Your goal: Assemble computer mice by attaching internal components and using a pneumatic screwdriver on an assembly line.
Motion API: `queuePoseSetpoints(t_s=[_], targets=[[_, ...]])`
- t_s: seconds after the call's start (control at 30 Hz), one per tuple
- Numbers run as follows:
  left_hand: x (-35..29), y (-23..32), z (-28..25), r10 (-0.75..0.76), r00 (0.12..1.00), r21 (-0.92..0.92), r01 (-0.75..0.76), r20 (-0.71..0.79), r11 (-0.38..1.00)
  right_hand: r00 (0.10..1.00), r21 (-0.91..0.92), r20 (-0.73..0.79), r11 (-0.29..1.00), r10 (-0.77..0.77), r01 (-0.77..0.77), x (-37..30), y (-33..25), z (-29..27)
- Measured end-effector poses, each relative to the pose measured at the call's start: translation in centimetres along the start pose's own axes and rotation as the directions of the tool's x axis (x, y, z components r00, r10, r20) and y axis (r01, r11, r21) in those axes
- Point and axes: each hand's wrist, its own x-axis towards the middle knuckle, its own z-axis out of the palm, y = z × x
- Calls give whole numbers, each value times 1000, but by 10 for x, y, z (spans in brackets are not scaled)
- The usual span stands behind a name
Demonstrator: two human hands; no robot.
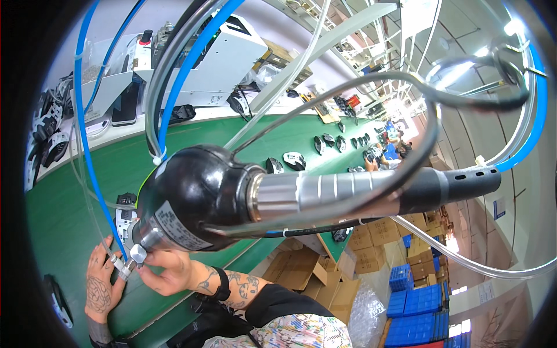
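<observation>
A large powered screwdriver point(278, 194), with a black rounded body and silver barrel, spans the middle of the view. My right hand point(168, 271) is closed around its lower metal end, near a silver fitting point(137, 253) joined to a blue tube. Part of that hand is hidden behind the tool. On the green work surface, my left hand point(103, 284) has its fingers stretched out toward a small white-and-black housing point(125, 217). The tool partly covers this housing. My left thumb lies close to the metal fitting.
Blue tubes point(200, 55) and a dark cable point(432, 133) loop around the tool. Several black-and-white housings point(294, 160) sit along the green bench point(69, 217). A white machine point(223, 64) stands behind it. Cardboard boxes point(299, 269) and blue crates point(418, 316) are at right.
</observation>
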Motion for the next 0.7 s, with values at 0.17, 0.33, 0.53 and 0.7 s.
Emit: queuePoseSetpoints(t_s=[0.17, 0.33, 0.53, 0.7], targets=[[1, 2, 2, -12, 1000, -22, 12, -17, 1000, 1000, -21, 12, 1000, 2, -1, 1, 0, -1], [1, 1, 3, 5, 1000, 7, -5, -28, 1000, 1000, -49, 3, 999, 5, -5, 2, -2, -1], [1, 1, 3, 28, 999, 4, -28, -34, 1000, 1000, -66, 5, 998, -5, 5, 3, -2, -2], [1, 2, 2, 16, 1000, -7, -16, -21, 1000, 1000, -29, 17, 1000, 2, -2, 1, -1, -2]])
